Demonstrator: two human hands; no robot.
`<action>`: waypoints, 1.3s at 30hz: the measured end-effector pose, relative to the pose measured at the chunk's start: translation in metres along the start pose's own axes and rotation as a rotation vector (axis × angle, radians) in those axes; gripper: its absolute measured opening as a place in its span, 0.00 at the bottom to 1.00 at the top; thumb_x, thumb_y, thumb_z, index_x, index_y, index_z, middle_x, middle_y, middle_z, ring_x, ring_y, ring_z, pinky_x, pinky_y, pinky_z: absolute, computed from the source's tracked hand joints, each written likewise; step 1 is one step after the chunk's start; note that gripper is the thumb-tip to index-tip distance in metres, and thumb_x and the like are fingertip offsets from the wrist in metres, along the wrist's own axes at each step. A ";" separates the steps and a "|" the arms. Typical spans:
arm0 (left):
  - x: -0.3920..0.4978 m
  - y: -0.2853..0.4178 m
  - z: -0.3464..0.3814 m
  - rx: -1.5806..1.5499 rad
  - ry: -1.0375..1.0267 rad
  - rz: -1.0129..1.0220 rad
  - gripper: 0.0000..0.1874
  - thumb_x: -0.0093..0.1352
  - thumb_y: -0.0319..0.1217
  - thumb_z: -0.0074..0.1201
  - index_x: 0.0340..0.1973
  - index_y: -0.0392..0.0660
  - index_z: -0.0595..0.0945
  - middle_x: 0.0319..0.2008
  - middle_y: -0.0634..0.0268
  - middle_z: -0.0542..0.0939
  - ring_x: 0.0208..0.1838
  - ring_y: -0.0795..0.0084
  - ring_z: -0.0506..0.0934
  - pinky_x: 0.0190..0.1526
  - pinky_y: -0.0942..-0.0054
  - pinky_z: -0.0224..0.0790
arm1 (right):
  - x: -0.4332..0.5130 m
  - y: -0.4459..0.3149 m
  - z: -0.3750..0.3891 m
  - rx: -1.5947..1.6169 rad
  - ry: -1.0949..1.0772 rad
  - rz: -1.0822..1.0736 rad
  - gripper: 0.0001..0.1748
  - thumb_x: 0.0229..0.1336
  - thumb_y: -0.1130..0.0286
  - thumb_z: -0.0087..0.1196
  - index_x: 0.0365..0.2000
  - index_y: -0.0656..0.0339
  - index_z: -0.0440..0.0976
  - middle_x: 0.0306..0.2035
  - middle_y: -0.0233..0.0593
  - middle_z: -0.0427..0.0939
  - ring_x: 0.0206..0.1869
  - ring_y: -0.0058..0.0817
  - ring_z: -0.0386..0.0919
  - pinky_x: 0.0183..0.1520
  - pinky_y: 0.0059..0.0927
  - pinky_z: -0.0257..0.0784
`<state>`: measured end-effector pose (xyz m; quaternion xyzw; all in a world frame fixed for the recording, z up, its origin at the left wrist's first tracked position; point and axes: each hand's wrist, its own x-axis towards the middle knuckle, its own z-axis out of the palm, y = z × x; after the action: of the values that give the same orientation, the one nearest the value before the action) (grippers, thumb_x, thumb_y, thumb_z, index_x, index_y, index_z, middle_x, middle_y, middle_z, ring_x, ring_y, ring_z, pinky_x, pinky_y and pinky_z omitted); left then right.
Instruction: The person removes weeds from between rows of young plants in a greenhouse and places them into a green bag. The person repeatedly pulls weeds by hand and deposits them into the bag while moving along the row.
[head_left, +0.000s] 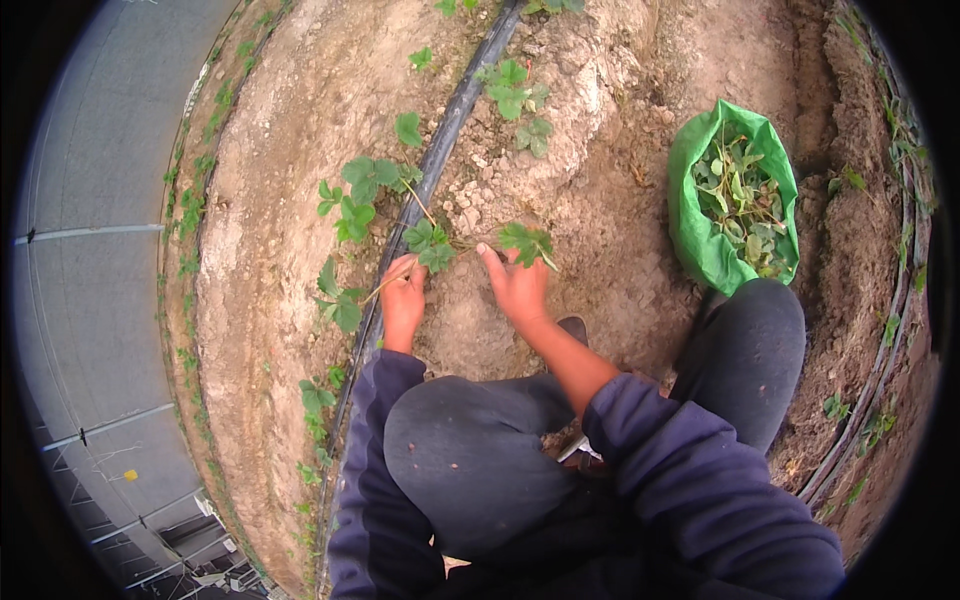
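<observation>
My left hand (403, 301) pinches thin stems of a strawberry plant (429, 244) beside the black drip hose (444, 146). Just to its right, my right hand (519, 289) has its thumb and fingers closed on a leaf stalk. A lobed strawberry leaf (527, 244) with a pale, dry-looking edge spreads above the right fingers. Stems stretch between the two hands. More leaves of the plants (364, 178) stand on the hose's left side. The exact grip of the left fingertips is partly hidden.
A green sack (686, 202) filled with picked leaves (739, 195) stands on the soil by my right knee (750, 352). Clods lie along the raised bed (469, 199). Other planted rows run along both sides, and greenhouse sheeting (105, 150) rises at the left.
</observation>
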<state>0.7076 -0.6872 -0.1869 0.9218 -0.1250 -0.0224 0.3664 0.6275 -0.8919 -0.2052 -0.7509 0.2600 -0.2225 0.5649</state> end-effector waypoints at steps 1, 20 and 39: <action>0.000 -0.001 0.000 -0.003 0.004 -0.011 0.12 0.78 0.30 0.58 0.49 0.35 0.88 0.49 0.52 0.87 0.52 0.54 0.85 0.56 0.62 0.75 | -0.002 -0.002 -0.003 0.007 -0.060 0.079 0.22 0.69 0.53 0.66 0.43 0.66 0.85 0.37 0.48 0.87 0.40 0.46 0.84 0.45 0.45 0.77; 0.005 0.027 -0.068 -0.281 0.372 -0.377 0.19 0.84 0.37 0.51 0.59 0.35 0.85 0.47 0.61 0.89 0.45 0.75 0.85 0.47 0.73 0.75 | 0.136 -0.048 -0.017 0.259 -0.439 0.328 0.15 0.78 0.61 0.50 0.53 0.62 0.73 0.36 0.52 0.86 0.37 0.42 0.88 0.49 0.49 0.82; 0.007 0.109 -0.015 0.271 -0.149 0.030 0.16 0.71 0.38 0.71 0.49 0.41 0.90 0.44 0.54 0.85 0.47 0.51 0.84 0.50 0.59 0.76 | 0.117 -0.014 0.131 -0.511 -0.696 -0.237 0.19 0.63 0.58 0.67 0.44 0.64 0.85 0.44 0.57 0.87 0.50 0.53 0.87 0.51 0.52 0.81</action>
<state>0.6927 -0.7548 -0.1016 0.9566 -0.1673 -0.0684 0.2285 0.8006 -0.8680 -0.2215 -0.9210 0.0135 0.0515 0.3859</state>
